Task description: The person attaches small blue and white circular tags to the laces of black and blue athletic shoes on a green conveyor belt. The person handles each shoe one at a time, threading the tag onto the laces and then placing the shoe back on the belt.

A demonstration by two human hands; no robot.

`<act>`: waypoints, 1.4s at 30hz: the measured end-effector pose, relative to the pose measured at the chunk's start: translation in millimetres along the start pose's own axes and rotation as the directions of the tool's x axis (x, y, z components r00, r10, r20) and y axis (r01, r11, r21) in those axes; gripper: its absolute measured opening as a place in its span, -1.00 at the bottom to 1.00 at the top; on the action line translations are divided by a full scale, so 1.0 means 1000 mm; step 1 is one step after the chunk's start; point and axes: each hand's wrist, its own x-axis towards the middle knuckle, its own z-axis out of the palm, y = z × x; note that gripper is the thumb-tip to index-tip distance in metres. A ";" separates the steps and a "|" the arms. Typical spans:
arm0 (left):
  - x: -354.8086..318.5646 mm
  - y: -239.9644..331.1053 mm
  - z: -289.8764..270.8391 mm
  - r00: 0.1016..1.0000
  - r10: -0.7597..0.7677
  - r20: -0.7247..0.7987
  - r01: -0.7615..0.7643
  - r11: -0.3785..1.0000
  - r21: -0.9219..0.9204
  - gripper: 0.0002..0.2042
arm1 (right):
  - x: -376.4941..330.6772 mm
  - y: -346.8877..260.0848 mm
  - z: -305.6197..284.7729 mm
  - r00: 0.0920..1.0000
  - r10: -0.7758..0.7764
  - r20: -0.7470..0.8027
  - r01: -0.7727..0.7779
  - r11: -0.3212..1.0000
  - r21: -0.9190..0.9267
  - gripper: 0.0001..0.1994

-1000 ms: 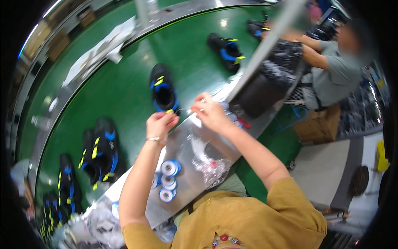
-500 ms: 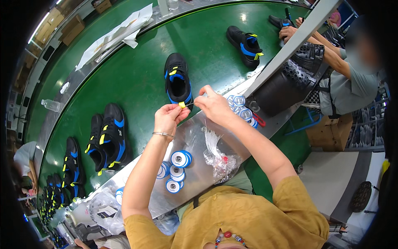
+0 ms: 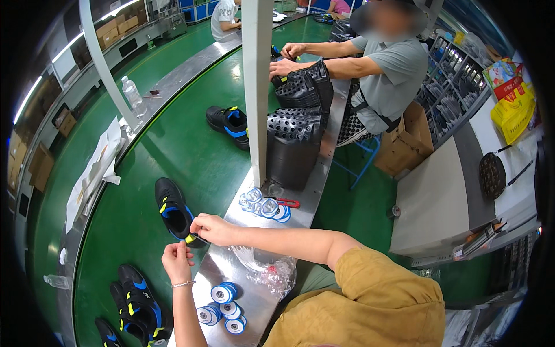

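A black shoe point(image 3: 167, 199) with blue trim and yellow tabs sits in front of me on the green belt, its heel toward me. Both hands meet at its yellow heel tab point(image 3: 189, 238). My left hand point(image 3: 177, 265) is pinched just below the tab; whatever lies between its fingertips is too small to make out. From the right, my right hand point(image 3: 213, 229) reaches over the heel with its fingers closed at the tab, and they hide what they hold. A bundle of white tag strings point(image 3: 245, 257) in clear plastic point(image 3: 280, 274) lies below my right forearm.
Round blue-and-white tags point(image 3: 222, 293) are stacked on the metal ledge; more tags point(image 3: 267, 207) lie beside a red-handled tool point(image 3: 287, 202). A grey post point(image 3: 254, 87) rises ahead. More shoes point(image 3: 136, 303) stand at lower left. A co-worker point(image 3: 387, 69) sits beyond black moulded trays point(image 3: 298, 127).
My view has swung to the right, so the belt and shoe appear further left. My right hand has come in close to the heel tab; earlier a thin strand showed between the hands.
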 end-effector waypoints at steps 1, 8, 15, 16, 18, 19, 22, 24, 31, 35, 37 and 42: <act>0.000 0.000 0.000 0.998 0.058 -0.024 -0.057 0.998 0.029 -0.84 | 0.000 0.003 0.002 0.999 -0.023 -0.048 0.024 1.000 0.019 -0.89; 0.000 0.021 0.000 0.955 0.297 -0.024 -0.298 0.954 -0.031 -0.85 | 0.007 -0.029 -0.012 0.968 -0.211 -0.133 0.209 0.977 -0.026 -0.94; 0.005 0.018 0.009 0.951 0.215 0.224 -0.184 0.971 -0.150 -0.84 | 0.019 -0.044 -0.016 0.982 0.136 0.128 -0.175 0.910 0.377 -0.87; 0.004 0.020 0.008 0.960 0.199 0.196 -0.176 0.976 -0.129 -0.84 | 0.017 -0.039 -0.017 0.980 0.116 0.161 -0.177 0.878 0.445 -0.84; 0.004 0.018 0.006 0.960 0.200 0.196 -0.182 0.978 -0.106 -0.84 | 0.014 -0.032 -0.014 0.977 0.135 0.163 -0.203 0.817 0.540 -0.85; 0.004 0.016 0.005 0.959 0.200 0.199 -0.185 0.978 -0.094 -0.84 | 0.011 -0.027 -0.012 0.976 0.145 0.162 -0.214 0.783 0.585 -0.86; 0.004 0.012 0.001 0.961 0.196 0.196 -0.187 0.980 -0.064 -0.84 | 0.012 -0.025 -0.005 0.967 0.167 0.190 -0.249 0.767 0.592 -0.88; 0.003 0.012 -0.001 0.967 0.197 0.160 -0.181 0.977 -0.108 -0.85 | 0.013 -0.027 -0.003 0.960 0.175 0.218 -0.272 0.764 0.585 -0.85; -0.001 0.021 -0.017 0.995 0.089 0.042 -0.075 0.960 -0.268 -0.83 | 0.015 -0.033 0.012 0.996 0.082 0.030 -0.086 0.846 0.526 -0.85; -0.008 0.020 -0.021 1.000 -0.001 0.015 0.003 0.986 -0.170 -0.86 | 0.018 -0.028 0.022 1.000 0.012 0.005 -0.013 0.888 0.460 -0.88; -0.011 0.020 -0.025 0.998 0.028 0.059 -0.018 0.984 -0.175 -0.77 | 0.019 -0.027 0.024 0.992 0.088 0.093 -0.125 0.817 0.563 -0.92; -0.010 0.010 -0.038 0.981 0.147 0.123 -0.120 0.971 -0.207 -0.72 | 0.020 -0.029 0.028 0.995 0.044 0.088 -0.083 0.853 0.515 -0.91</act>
